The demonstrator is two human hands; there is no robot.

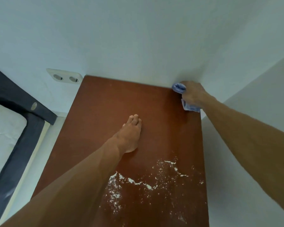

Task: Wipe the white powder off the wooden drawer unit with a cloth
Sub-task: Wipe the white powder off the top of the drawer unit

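The reddish-brown top of the wooden drawer unit (105, 104) fills the middle of the view, set into a wall corner. White powder (138, 182) lies scattered over its near half, in clumps and specks. My right hand (193, 94) is at the far right corner of the top, shut on a blue cloth (179, 87) that pokes out above and below the fist. My left hand (129, 136) rests flat on the middle of the top, fingers together and pointing away, holding nothing, just beyond the powder.
White walls close in behind and to the right of the unit. A double wall socket (65, 77) sits on the back wall at the left. A dark blue bed frame (23, 102) with a white mattress (3, 136) stands to the left, with a narrow floor gap between.
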